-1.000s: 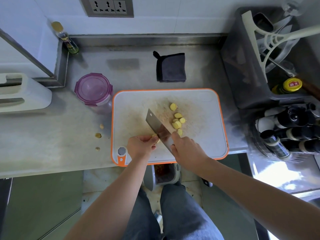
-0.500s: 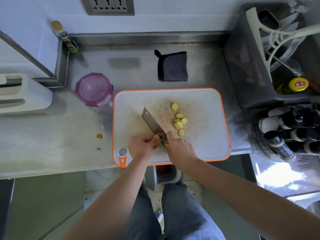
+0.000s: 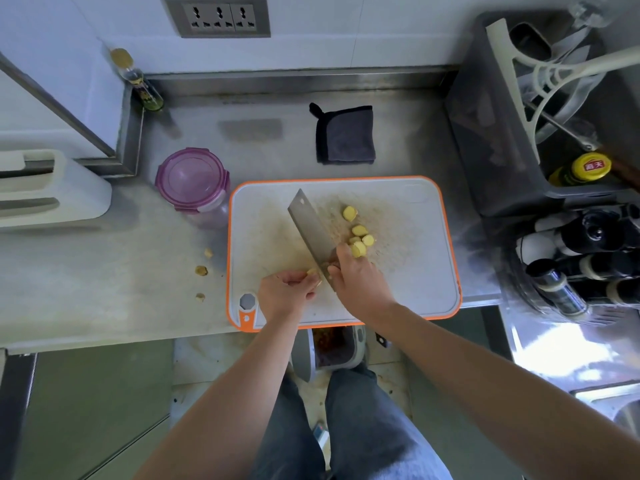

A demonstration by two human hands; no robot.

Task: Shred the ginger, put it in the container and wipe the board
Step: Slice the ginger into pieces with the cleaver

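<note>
A white cutting board [image 3: 408,271] with an orange rim lies at the counter's front edge. My right hand [image 3: 360,282] grips the handle of a cleaver [image 3: 310,225], whose blade slants up and left across the board. Just left of the blade, my left hand [image 3: 285,292] pinches a small ginger piece [image 3: 312,273] against the board. Several yellow ginger slices [image 3: 360,235] lie right of the blade. A purple-lidded container [image 3: 192,180] stands closed off the board's upper left corner. A folded grey cloth [image 3: 346,135] lies behind the board.
Three ginger scraps [image 3: 201,270] lie on the steel counter left of the board. A grey dish rack [image 3: 519,126] and sauce bottles [image 3: 581,251] crowd the right side. A small bottle [image 3: 138,79] stands in the back left corner. A bin [image 3: 329,351] sits on the floor below.
The cleaver blade has shifted a little between cuts beside the ginger piece, with my left hand staying on that piece. The slices on the board have not moved.
</note>
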